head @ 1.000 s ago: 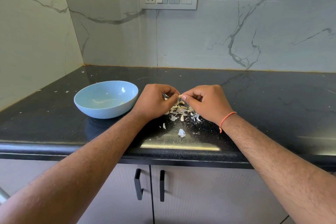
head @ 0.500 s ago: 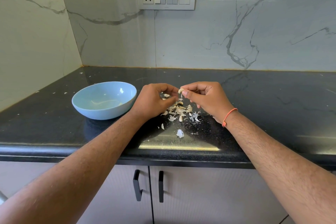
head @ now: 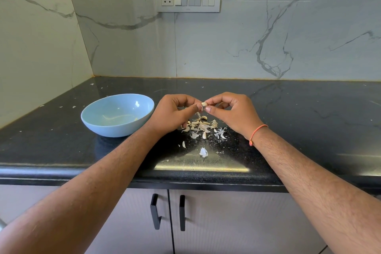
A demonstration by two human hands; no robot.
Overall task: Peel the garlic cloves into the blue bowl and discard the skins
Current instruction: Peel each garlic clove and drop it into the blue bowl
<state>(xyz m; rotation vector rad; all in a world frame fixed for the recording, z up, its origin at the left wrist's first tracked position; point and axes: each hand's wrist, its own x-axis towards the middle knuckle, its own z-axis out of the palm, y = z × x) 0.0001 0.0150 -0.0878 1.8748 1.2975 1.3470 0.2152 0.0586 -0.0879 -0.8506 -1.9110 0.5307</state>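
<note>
1. Pinching a clove point(head: 204, 104) between them, both hands meet above the black counter point(head: 309, 113), fingertip to fingertip.
2. Left hand point(head: 175, 114): fingers curled tight, thumb and forefinger closed on the clove's left end, the thumb tip showing just below it. The other fingers fold in toward the palm; what they touch, if anything, is hidden behind the knuckles.
3. Right hand point(head: 234, 112): same story, thumb and forefinger nipped onto the clove's right end, leaving a small loop of daylight between them. The remaining fingers curl loosely behind, off the clove.
4. Only a small pale nub of the clove shows between the two grips; whether its skin is on or off is too small to tell.
5. An orange band point(head: 257, 133) circles the right wrist.
6. Below the hands sits the pile point(head: 201, 125) of cloves and skins on the counter, right under the pinch, partly tucked beneath the left hand.
7. Papery skins point(head: 220, 133) lie at the pile's right edge, and one white scrap point(head: 203, 152) sits alone nearer the counter's front lip.
8. Bowl point(head: 117, 114) stands upright on the counter, just beside the left hand, apart from it. A pale bit lies inside near its right wall; too small to name for sure.
9. Both forearms reach in over the counter's front edge, above the cabinet doors point(head: 168, 222).
</note>
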